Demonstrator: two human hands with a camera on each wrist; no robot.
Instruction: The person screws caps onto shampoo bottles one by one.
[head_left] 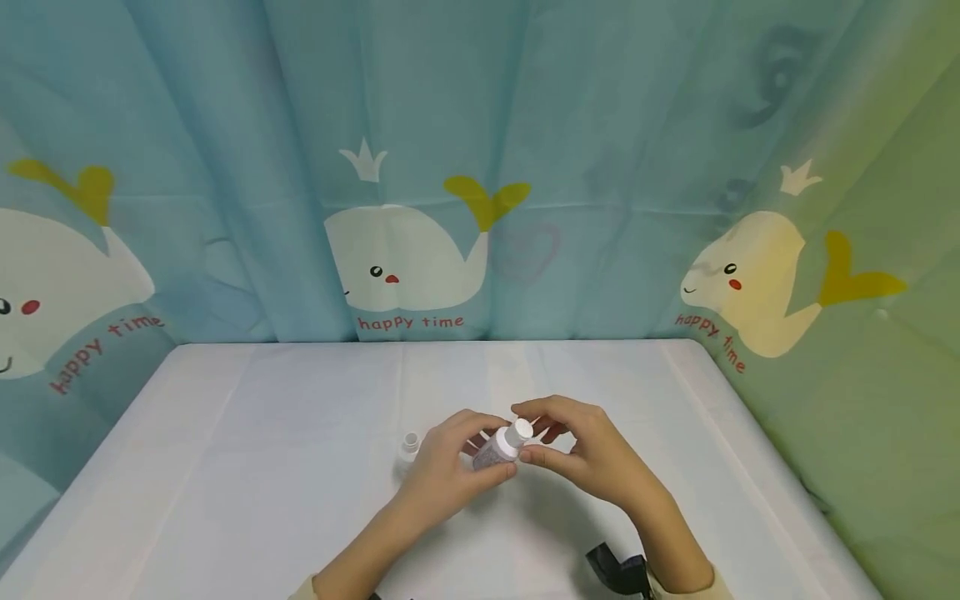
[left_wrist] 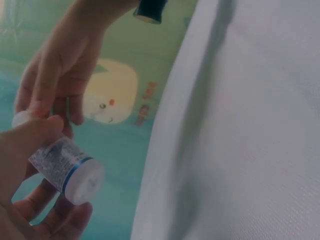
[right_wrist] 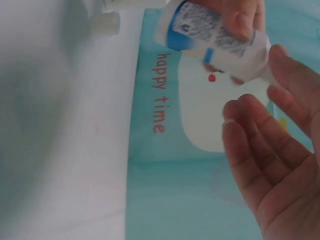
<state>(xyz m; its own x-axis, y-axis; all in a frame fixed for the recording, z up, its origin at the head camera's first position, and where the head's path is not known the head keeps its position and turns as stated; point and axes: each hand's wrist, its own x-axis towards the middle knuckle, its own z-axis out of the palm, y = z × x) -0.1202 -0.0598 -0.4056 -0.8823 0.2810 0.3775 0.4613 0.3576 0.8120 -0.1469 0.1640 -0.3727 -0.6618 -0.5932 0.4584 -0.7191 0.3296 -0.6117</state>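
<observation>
My left hand holds a small white bottle with a printed label and a blue band, tilted above the table. Its base faces the left wrist camera. My right hand is at the bottle's top, where the thumb and index finger pinch the white cap. The other right fingers are loosely bent and hold nothing. Behind the left hand, a second small white bottle stands on the table, partly hidden by that hand.
A white cloth covers the table. Behind and to the right hangs a blue-green curtain printed with whales and red lettering. Close to my right wrist is a black strap-like piece.
</observation>
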